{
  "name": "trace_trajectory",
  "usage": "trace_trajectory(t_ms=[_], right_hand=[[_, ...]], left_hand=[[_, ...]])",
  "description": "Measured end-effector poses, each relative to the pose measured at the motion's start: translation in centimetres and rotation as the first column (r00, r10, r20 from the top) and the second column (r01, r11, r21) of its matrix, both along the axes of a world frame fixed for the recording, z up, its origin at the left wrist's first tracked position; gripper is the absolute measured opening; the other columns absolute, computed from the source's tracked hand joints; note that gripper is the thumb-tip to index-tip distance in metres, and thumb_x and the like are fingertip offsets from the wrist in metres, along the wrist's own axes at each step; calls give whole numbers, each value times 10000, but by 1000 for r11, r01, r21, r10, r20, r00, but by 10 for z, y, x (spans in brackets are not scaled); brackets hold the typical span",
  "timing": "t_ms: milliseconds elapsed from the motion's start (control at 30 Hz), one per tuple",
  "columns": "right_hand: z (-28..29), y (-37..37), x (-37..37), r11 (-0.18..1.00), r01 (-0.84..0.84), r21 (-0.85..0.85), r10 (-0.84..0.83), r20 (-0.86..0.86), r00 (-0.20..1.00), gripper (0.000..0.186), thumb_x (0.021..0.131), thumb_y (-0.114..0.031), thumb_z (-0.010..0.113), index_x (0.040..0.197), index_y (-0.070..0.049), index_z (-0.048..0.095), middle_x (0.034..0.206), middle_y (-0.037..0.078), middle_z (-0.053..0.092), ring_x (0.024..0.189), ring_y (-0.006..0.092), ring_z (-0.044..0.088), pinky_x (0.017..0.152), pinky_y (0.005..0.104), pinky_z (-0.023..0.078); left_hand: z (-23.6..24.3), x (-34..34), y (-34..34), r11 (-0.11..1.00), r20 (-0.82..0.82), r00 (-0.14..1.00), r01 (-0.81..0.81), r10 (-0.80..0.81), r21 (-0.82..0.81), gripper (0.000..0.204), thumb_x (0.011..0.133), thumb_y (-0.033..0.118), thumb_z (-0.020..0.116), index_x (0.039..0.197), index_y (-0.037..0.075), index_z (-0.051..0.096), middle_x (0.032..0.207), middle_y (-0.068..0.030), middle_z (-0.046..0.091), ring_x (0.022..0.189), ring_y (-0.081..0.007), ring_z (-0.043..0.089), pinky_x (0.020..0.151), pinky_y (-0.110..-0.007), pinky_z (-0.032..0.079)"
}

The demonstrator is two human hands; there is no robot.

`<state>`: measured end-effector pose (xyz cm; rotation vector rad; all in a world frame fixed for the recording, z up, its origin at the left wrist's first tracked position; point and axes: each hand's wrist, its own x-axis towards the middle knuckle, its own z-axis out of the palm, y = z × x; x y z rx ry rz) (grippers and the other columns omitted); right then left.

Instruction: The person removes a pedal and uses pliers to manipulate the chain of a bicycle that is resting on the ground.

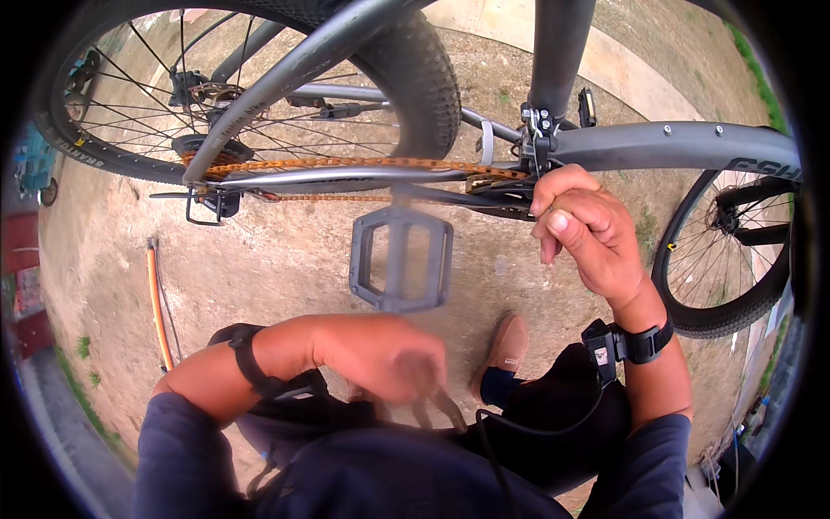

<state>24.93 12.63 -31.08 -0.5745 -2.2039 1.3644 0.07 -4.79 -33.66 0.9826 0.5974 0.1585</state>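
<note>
A grey bicycle frame (pixel 683 145) lies across the upper view. Beside the front derailleur (pixel 538 130), my right hand (pixel 592 233) is closed, thumb pressed to the fingers; whatever the pinch holds is too small to make out. Low and left of it, my left hand (pixel 380 355) is closed and smeared by motion. From its underside stick out the two curved ends of a blurred hand tool (pixel 448 408), resembling pliers. Between the hands and the frame hangs a flat grey pedal (pixel 402 259). A rusty orange chain (pixel 346 163) runs from the chainring area to the rear cassette.
The rear wheel (pixel 424 86) is at upper left, the front wheel (pixel 722 242) at right. An orange hand pump (pixel 158 303) lies on the dirt ground (pixel 285 251) to the left. My shoe (pixel 501 350) stands below the pedal. A black cord (pixel 553 424) hangs from my right wrist device.
</note>
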Motion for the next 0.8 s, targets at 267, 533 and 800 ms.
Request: trace_trajectory(t_ms=[267, 533, 800], right_hand=[[-2, -6, -1, 988, 50, -144, -55, -30, 998, 282, 994, -180, 571, 818, 23, 660, 976, 81, 605, 614, 104, 585, 580, 250, 510], [-1, -7, -2, 991, 32, -129, -38, -39, 999, 284, 996, -174, 562, 798, 9, 651, 964, 77, 601, 628, 104, 580, 586, 253, 504], [-2, -5, -1, 995, 26, -94, -29, -39, 999, 280, 983, -152, 568, 755, -3, 634, 872, 62, 610, 797, 133, 578, 656, 276, 493]], left_hand=[[24, 5, -25, 771, 79, 861, -405, 503, -491, 265, 959, 160, 650, 1172, 11, 600, 981, -59, 661, 797, -125, 642, 703, -261, 532], [33, -6, -90, 723, 233, 896, -129, 379, -679, 658, 904, 197, 724, 1414, 58, 333, 1234, -232, 626, 1108, -277, 647, 792, -324, 567], [49, -4, -111, 655, 277, 879, -50, 387, -754, 611, 897, 3, 670, 1437, -28, 385, 1328, -272, 581, 1236, -317, 592, 924, -329, 537]])
